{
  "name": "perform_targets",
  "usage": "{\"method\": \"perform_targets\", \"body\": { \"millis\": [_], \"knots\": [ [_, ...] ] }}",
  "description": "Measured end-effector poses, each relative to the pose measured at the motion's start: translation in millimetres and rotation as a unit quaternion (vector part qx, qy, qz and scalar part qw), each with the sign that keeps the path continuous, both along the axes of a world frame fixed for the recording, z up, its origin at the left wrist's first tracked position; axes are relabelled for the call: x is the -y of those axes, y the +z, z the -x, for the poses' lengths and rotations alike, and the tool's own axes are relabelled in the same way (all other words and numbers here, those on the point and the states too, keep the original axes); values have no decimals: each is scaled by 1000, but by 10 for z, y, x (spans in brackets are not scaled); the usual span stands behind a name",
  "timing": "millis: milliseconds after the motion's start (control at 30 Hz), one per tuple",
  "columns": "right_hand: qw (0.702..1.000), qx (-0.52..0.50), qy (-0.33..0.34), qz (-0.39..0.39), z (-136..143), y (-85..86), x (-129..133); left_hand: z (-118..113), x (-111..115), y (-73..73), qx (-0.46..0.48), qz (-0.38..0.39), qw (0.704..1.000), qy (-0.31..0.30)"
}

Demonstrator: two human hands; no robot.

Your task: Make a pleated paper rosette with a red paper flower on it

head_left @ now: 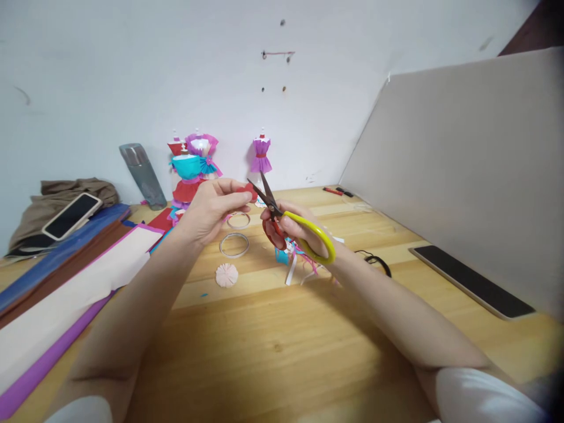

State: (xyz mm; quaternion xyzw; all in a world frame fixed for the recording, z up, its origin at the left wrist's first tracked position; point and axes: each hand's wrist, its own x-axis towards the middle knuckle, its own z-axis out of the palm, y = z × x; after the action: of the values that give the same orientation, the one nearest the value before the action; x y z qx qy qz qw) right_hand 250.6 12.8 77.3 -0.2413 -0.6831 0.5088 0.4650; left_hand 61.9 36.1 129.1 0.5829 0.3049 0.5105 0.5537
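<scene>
Left hand [215, 205]: red piece [252, 190]; right hand [298, 228]: scissors [274, 208] (blades apart).

No text, label or number is legible

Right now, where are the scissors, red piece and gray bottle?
Scissors [275, 210]: head view, at the pivot.
Red piece [251, 191]: head view, its uncovered part.
Gray bottle [143, 177]: head view, mid-body.

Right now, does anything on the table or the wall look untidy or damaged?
Yes: loose paper scraps lie in a tangle near the right hand, which looks untidy; the wall shows several dark spots, possibly holes.
</scene>
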Motion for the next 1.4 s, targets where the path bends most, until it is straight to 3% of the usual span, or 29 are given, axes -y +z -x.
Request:
{"method": "perform_targets", "body": {
  "millis": [233,500,800,1400],
  "knots": [
    [999,44,-31,-1,-9,-31,-25,20,-14,-1,-19,-5,1000,-14],
    [979,-124,-163,-6,80,37,-23,-77,28,-90,-8,29,999,-26],
    [975,-114,-192,9,61,128,46,-214,23,-249,-10,30,999,-44],
    [975,-79,-208,-7,64,104,-8,-225,60,-260,-47,35,995,-78]
  ]
}}
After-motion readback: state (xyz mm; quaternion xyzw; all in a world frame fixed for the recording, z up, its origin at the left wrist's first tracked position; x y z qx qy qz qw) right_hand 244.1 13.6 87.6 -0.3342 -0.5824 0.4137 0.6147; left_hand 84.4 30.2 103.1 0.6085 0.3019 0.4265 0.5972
